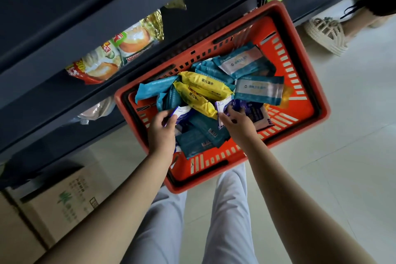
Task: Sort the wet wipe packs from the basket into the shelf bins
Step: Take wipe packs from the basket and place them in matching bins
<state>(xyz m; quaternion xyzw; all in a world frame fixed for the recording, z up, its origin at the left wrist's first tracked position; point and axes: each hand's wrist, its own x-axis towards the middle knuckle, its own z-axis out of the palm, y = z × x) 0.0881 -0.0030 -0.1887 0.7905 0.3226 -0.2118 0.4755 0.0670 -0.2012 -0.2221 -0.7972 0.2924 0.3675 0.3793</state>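
A red plastic basket (300, 83) stands on the floor, filled with several wet wipe packs. Two yellow packs (205, 87) lie on top in the middle, with teal packs (257, 89) around them. My left hand (161, 129) reaches into the basket's near left side and pinches a white and purple pack (182, 113). My right hand (237, 123) grips the edge of a purple pack (255, 111) to the right of the yellow ones.
Dark shelves (85, 17) run along the left, holding snack bags (115, 53). A cardboard box (64, 201) stands on the floor at lower left. Another person's sandalled foot (325, 32) is at upper right. My legs are below the basket.
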